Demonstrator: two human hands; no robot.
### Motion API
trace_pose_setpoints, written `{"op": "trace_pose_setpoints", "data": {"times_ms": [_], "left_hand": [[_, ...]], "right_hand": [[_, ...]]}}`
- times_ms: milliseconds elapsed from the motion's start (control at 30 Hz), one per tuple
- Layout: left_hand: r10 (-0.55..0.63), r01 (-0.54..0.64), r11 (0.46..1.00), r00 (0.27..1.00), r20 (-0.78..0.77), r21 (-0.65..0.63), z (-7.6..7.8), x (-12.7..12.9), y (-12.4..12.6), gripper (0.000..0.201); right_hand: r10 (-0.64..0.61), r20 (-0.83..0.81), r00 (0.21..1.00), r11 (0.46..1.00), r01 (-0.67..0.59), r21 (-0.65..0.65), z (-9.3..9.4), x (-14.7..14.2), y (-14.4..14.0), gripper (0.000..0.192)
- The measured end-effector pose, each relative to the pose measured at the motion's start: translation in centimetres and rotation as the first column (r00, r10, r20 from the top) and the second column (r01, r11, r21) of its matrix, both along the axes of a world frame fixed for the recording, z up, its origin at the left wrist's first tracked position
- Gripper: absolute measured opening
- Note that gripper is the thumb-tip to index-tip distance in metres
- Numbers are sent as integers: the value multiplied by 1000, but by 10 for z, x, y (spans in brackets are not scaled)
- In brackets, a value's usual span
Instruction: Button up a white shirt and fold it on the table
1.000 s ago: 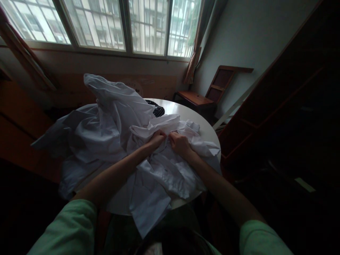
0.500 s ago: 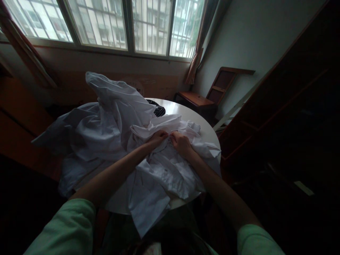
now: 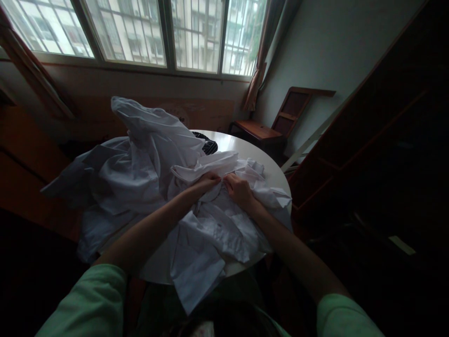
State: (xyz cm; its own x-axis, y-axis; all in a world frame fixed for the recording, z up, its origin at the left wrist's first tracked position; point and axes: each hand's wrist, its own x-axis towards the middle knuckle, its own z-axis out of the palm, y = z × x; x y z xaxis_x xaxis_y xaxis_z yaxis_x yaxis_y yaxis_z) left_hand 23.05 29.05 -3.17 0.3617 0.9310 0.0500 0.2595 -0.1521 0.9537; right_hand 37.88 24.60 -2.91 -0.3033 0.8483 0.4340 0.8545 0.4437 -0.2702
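- A white shirt (image 3: 217,224) lies spread on a round white tabletop (image 3: 245,152) at the centre of the frame, its lower part hanging over the near edge.
- The left hand (image 3: 207,181) and the right hand (image 3: 237,189) sit close together at the top of the shirt, each with fingers closed, pinching the cloth.
- A large heap of white cloth (image 3: 133,164) fills the left of the frame, touching the shirt and spilling off the tabletop's left side.
- Risk: the overhanging cloth could, by its own weight, drag the shirt off the near edge if the pinch loosens.
- Risk: a pull on the shirt could tug the touching heap along and tip it off the left side.
- A dark striped thing (image 3: 206,140) lies behind the heap; a shove of the cloth might push it toward the far edge.
- The room is dim, so small parts of the shirt are hard to make out.
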Motion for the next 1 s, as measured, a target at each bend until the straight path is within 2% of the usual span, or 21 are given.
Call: {"op": "trace_pose_setpoints", "data": {"times_ms": [133,233,333,433,500,600,633,700,733,800,833,900,1000], "left_hand": [[-16,12,999,995,-94,-40,1,1,-1,14],[-18,14,1000,983,-182,-23,-1,4,-2,16],[43,-47,998,991,-129,-34,3,4,-3,10],[162,-163,981,987,-15,-106,19,-4,0,7],[207,-197,969,977,54,-149,36,-14,4,9],[230,-187,956,956,180,-227,59,-34,11,10],[224,-172,955,952,209,-243,64,-40,14,10],[222,-180,958,958,183,-222,70,-51,19,11],[236,-213,961,964,119,-179,71,-55,21,10],[261,-263,965,960,-97,-8,69,-61,23,7],[262,-243,964,938,-226,108,68,-62,23,5],[273,-123,937,843,-463,327,69,-61,16,4],[365,85,836,650,-667,541,78,-47,-4,11]], "right_hand": [[-60,-13,998,998,60,35,2,-3,-3,23],[-144,-158,977,981,162,108,3,-2,-4,23],[-225,-370,901,953,283,109,7,4,1,20],[-255,-579,775,938,344,48,13,17,8,18],[-204,-701,683,962,274,-12,19,29,11,16],[-88,-792,604,995,17,-97,31,45,7,14],[-60,-786,616,988,-74,-134,36,48,2,13],[3,-702,712,941,-239,-238,45,49,-8,14],[52,-626,778,904,-303,-302,50,47,-13,14],[188,-430,883,825,-380,-419,57,37,-21,14],[247,-330,911,799,-385,-463,59,31,-22,15],[284,-175,943,797,-333,-504,60,19,-21,20],[152,-29,988,877,-148,-457,56,9,-12,24]]}}
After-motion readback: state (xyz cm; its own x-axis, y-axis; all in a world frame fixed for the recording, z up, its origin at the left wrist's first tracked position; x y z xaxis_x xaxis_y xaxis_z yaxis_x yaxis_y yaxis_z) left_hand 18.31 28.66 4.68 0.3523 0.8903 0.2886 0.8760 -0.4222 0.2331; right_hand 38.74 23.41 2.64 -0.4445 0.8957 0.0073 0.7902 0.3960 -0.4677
